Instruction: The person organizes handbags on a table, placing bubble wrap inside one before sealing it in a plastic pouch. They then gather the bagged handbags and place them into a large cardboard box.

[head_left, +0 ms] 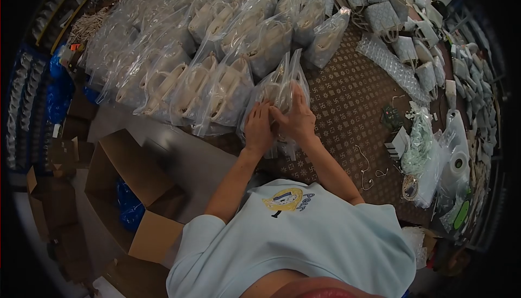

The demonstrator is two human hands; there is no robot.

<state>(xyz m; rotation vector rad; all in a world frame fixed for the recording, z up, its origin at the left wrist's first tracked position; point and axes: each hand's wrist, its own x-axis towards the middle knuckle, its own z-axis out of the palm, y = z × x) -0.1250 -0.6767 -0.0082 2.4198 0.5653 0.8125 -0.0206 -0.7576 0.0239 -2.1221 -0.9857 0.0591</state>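
At the near edge of the patterned table, both my hands are on a clear plastic bag with a pale handbag inside. My left hand has its fingers bent over the bag's left side. On its right side, my right hand grips with fingers pointing away and the thumb close to my left hand. The plastic and my fingers partly hide the handbag. Just left of it stands another bagged handbag, its cream handles upright.
Rows of bagged handbags cover the table's left and back. Unbagged pale handbags pile up at the right, beside bubble wrap and a plastic roll. An open cardboard box with blue plastic stands on the floor at left.
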